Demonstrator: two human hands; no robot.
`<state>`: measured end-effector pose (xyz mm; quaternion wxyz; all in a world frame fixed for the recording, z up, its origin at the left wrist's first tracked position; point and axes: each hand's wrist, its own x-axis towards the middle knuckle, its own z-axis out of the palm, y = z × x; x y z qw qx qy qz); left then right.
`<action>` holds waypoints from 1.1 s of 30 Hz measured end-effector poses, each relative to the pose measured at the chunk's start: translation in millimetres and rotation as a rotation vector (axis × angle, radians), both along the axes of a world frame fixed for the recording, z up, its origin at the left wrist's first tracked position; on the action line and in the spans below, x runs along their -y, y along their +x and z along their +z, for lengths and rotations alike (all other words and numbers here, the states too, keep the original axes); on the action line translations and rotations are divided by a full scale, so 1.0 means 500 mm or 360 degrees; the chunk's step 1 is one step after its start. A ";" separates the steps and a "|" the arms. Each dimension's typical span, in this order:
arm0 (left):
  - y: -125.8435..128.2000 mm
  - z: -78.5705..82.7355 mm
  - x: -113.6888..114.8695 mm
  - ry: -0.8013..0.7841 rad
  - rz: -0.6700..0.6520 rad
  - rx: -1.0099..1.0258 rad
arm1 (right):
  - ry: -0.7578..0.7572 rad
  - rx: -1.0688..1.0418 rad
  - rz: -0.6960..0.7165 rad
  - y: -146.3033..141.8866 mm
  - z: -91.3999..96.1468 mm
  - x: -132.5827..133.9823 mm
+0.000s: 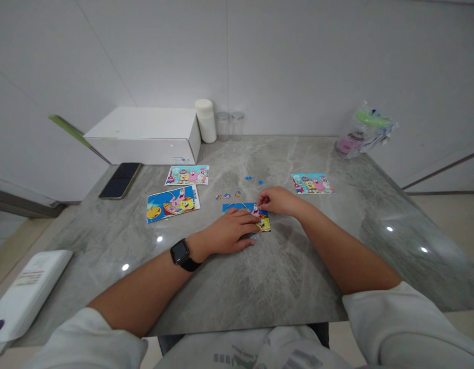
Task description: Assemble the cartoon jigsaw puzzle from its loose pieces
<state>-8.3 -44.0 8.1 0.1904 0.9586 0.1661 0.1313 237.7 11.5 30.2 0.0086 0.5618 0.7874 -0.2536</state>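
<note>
A small cartoon jigsaw puzzle [237, 207] lies partly assembled in the middle of the grey marble table [283, 266]. My left hand [231, 233], with a black watch on the wrist, lies flat on the puzzle's lower left part, fingers stretched out. My right hand [277, 200] is at the puzzle's upper right edge, fingertips pinched on a small puzzle piece. Several loose puzzle pieces [227, 195] lie just beyond the puzzle, two more blue pieces [254, 180] farther back.
Two cartoon picture cards [173, 202] [186, 175] lie to the left, a third card [312, 183] to the right. A black phone [120, 180], a white box [144, 134], a white jar [205, 120], two clear jars [229, 125], a plastic bag [363, 133] and a white device [25, 292] ring the table.
</note>
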 end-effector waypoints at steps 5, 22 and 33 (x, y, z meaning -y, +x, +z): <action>0.001 0.006 0.002 0.0000 0.0002 -0.0001 | 0.0011 0.0002 -0.0007 -0.002 -0.006 0.000; 0.000 0.001 0.001 0.0025 0.0012 -0.0020 | 0.0095 0.0101 -0.0037 -0.004 0.007 0.006; 0.000 0.009 0.003 0.0028 0.0017 -0.0033 | 0.0080 0.0143 0.0041 0.003 -0.006 0.000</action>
